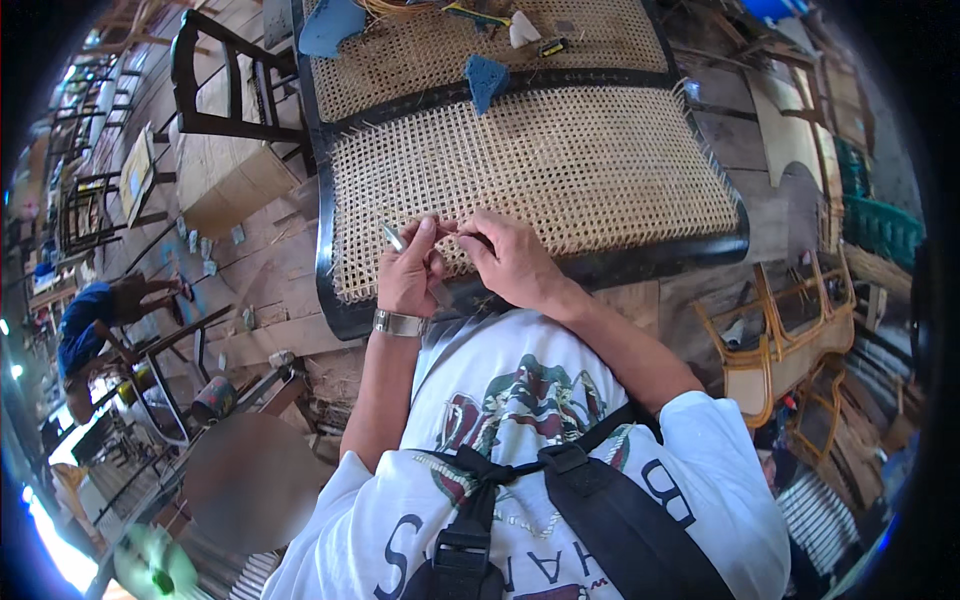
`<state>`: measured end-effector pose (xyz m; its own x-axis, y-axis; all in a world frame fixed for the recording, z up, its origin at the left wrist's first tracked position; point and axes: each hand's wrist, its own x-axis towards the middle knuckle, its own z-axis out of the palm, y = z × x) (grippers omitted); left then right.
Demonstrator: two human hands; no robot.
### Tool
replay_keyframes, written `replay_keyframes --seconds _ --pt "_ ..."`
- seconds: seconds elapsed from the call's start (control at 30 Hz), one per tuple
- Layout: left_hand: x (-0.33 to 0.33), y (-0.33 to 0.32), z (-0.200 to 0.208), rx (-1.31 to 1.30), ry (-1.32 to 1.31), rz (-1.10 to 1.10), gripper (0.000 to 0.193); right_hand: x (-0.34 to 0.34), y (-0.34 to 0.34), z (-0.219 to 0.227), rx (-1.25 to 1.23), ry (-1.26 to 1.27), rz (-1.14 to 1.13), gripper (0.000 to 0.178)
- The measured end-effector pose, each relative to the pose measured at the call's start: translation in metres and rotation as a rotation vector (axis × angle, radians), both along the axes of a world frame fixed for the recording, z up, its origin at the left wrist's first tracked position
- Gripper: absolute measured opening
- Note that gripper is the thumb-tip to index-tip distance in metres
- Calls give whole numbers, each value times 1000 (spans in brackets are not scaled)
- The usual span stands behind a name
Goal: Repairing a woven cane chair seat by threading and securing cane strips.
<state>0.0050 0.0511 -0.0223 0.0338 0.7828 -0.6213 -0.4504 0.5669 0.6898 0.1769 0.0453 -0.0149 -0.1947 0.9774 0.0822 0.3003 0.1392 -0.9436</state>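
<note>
Both my hands are close together above the near edge of a woven cane panel point(560, 150) set in a dark frame. My left hand point(408, 272) is closed around a slim metal tool point(393, 237), whose silvery end sticks up beside the thumb; its exact kind does not show. With bent fingers, my right hand point(512, 262) pinches close to the left fingertips. A thin brownish strip point(448, 227), perhaps cane, seems to run between the two hands. Loose strand ends stick out along the panel's left and right sides.
On the panel's far part lie a blue sponge-like piece point(486, 82), another blue piece point(332, 26), a white lump point(522, 30) and coiled strands point(400, 6). A dark chair point(230, 90) stands left, rattan furniture point(785, 345) right. Another person point(90, 320) bends over at far left.
</note>
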Motion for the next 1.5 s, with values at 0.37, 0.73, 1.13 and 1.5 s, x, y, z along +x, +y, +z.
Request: replay_keyframes --seconds 0.37,0.73,1.13,1.5 --pt "-71 23 -13 58 36 -79 24 7 -58 43 -521 114 -108 12" --pt "-115 13 -17 190 47 73 16 118 -129 116 -538 -94 -342 10" --pt "-38 -15 10 145 -58 56 12 390 -256 18 -972 -440 -214 15" --pt "-17 -49 22 140 167 117 12 397 -110 51 -206 -695 -488 28"
